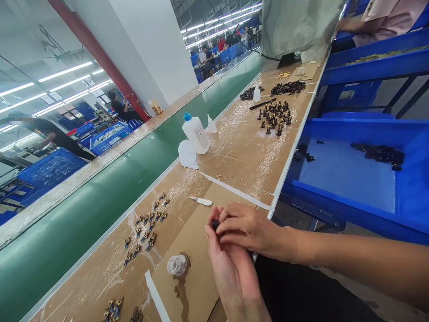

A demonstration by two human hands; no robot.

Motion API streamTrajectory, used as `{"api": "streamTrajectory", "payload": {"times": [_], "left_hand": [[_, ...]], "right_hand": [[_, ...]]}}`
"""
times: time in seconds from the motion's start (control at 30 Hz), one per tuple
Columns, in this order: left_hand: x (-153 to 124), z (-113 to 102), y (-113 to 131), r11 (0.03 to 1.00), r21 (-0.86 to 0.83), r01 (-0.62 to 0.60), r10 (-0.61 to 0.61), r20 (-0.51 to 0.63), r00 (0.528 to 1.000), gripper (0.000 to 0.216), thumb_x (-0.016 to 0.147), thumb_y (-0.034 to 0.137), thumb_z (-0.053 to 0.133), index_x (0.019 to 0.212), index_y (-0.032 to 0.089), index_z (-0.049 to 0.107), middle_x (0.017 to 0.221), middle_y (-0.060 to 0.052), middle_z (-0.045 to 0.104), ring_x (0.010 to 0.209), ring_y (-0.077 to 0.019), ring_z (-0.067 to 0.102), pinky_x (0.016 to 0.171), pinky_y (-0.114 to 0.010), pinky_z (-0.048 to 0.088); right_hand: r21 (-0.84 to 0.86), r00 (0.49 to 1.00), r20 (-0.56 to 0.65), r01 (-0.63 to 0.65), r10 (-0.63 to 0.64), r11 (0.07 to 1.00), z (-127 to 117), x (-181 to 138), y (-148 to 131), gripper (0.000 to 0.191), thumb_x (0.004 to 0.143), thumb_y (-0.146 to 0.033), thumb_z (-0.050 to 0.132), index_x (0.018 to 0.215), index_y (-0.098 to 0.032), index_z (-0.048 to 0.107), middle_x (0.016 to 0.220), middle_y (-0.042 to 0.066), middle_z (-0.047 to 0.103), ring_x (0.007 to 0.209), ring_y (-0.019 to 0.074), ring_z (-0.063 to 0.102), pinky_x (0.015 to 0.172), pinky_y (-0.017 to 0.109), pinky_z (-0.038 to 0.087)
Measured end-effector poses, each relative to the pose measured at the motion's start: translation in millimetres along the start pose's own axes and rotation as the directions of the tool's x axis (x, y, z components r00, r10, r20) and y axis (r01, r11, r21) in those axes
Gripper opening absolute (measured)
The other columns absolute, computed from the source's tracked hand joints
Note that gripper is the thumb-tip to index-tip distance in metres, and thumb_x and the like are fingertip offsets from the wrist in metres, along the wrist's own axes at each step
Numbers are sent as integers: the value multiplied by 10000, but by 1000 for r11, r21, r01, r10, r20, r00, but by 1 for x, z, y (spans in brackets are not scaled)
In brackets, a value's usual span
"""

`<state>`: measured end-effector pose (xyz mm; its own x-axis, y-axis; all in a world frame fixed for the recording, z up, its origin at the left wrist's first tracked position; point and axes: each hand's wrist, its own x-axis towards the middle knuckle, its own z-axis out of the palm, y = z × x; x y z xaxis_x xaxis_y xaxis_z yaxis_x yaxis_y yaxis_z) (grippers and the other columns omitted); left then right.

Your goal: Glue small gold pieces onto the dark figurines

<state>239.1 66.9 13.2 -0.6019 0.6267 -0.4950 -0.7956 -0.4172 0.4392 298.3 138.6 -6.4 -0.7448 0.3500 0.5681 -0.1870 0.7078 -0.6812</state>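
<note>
Between the fingertips of both hands is a small dark piece, mostly covered, so its kind does not show. My left hand, palm up, pinches it from below. Over it bends my right hand, its fingers closed on the same piece. Just beyond the hands lies a white-handled knife on the cardboard. To the left stands a small clear cup in a wet brown stain. Several small blue-and-gold figures are spread on the bench further left.
A white bottle with a blue cap stands near the green conveyor belt. Further along are dark figures, a dropper bottle and piles of black parts. A blue bin with black parts sits right. Other people work in the background.
</note>
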Motion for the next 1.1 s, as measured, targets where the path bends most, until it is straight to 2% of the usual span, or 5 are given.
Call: {"api": "streamTrajectory", "payload": {"times": [0.3, 0.47, 0.67, 0.83, 1.1], "left_hand": [[60, 35, -2, 846, 370, -383, 377, 93, 922, 215, 916, 202, 435, 794, 114, 588, 900, -68, 658, 818, -135, 666, 839, -297, 508], [118, 57, -10, 573, 596, -563, 546, 235, 804, 215, 881, 318, 516, 836, 124, 597, 856, -31, 638, 807, -151, 623, 806, -386, 496], [161, 54, -7, 257, 753, -606, 572, 387, 723, 201, 846, 333, 568, 884, 142, 620, 903, -38, 631, 880, -175, 593, 836, -412, 466], [169, 56, -2, 215, 762, -611, 562, 415, 716, 248, 845, 327, 575, 1004, 137, 592, 904, -37, 635, 814, -163, 614, 781, -390, 499], [159, 67, 9, 282, 752, -596, 549, 382, 743, 203, 843, 326, 579, 876, 127, 599, 780, -7, 621, 654, -116, 594, 631, -300, 512]], "right_hand": [[-137, 960, -176, -242, 217, 961, -45, 22, 64, 156, 868, -221, 539, 864, -156, 681, 883, 54, 629, 808, 146, 580, 743, 268, 441], [-233, 975, -72, -219, 208, 947, -63, 44, 112, 163, 838, -202, 566, 901, -159, 710, 847, 56, 635, 758, 157, 574, 702, 267, 425], [-305, 988, 99, -82, 117, 949, -63, 57, 133, 146, 823, -244, 612, 889, -193, 732, 828, 45, 594, 792, 153, 553, 720, 246, 414], [-362, 988, 144, 2, 53, 932, -61, 57, 134, 164, 860, -249, 571, 859, -195, 725, 829, 40, 558, 786, 143, 524, 730, 246, 394], [-471, 985, 168, 57, 26, 880, -59, 55, 123, 224, 907, -209, 476, 854, -128, 677, 819, 66, 556, 772, 161, 487, 726, 279, 379]]}}
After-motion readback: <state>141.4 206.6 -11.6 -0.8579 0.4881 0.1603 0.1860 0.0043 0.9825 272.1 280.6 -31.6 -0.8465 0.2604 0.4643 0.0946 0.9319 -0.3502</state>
